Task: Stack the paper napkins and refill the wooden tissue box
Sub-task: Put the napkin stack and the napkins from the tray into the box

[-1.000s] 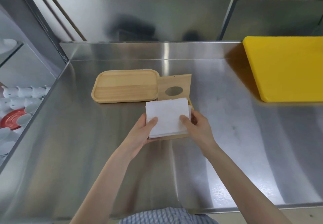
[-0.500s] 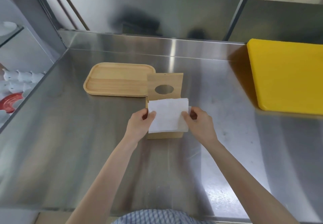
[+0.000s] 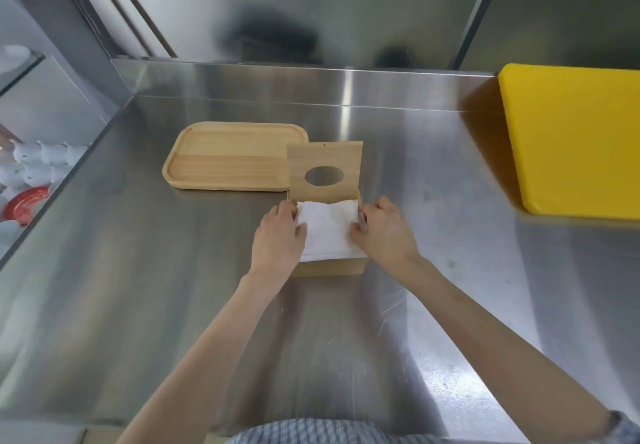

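Note:
A wooden tissue box point(image 3: 329, 267) stands in the middle of the steel counter, its hinged lid point(image 3: 325, 170) with an oval hole raised upright at the back. A stack of white paper napkins point(image 3: 327, 230) lies in the box's open top, the near edge slightly above the front rim. My left hand point(image 3: 278, 237) grips the stack's left side and my right hand point(image 3: 382, 232) grips its right side, fingers curled over the edges.
An empty wooden tray point(image 3: 228, 156) lies just left of and behind the box, touching the lid. A yellow cutting board point(image 3: 575, 138) lies at the right. White cups and a red plate point(image 3: 24, 197) sit on a lower shelf past the counter's left edge.
Both hands have lowered the napkin stack from above the box down into its open top. The view has tilted down and drawn closer.

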